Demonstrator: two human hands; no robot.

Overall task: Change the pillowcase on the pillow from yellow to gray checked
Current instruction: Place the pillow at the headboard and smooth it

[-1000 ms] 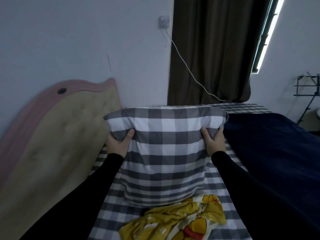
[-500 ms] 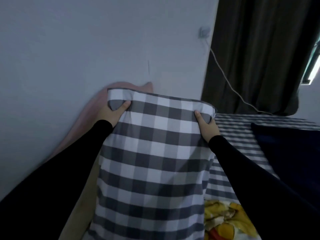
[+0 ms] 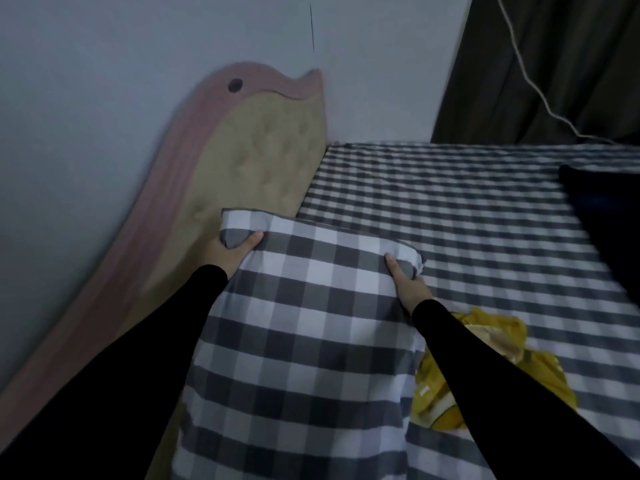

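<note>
Dim bedroom, bed [image 3: 467, 216] covered in a gray checked sheet, pink-and-tan padded headboard [image 3: 242, 157] against a pale wall [image 3: 104, 64], dark curtain [image 3: 561, 64] at the far corner with a white cable [image 3: 530, 77] hanging across it. Both arms reach forward in black long sleeves [image 3: 131, 368], wrists bare.

Left hand [image 3: 227, 252] is clamped on the far-left corner of the pillow [image 3: 304, 341], thumb on top pressing into the fabric, other digits hidden behind the corner. This hand sits just beside the headboard. Right hand [image 3: 410, 285] pinches the far-right corner of the pillow, thumb laid on the top face pointing away, the rest tucked under the bunched fabric; whether those hidden digits are fully curled, cannot tell. The right hand is lower in the view than the left, so the pillow's far edge slopes down to the right.

Pillow is in its gray checked pillowcase, spanning between the two hands and running toward the camera; cannot tell if it touches the bed. Yellow pillowcase [image 3: 498, 372] lies crumpled on the bed right of and nearer than the right hand, partly under the right forearm. Dark blue blanket [image 3: 602, 216] lies far right of the right hand.
</note>
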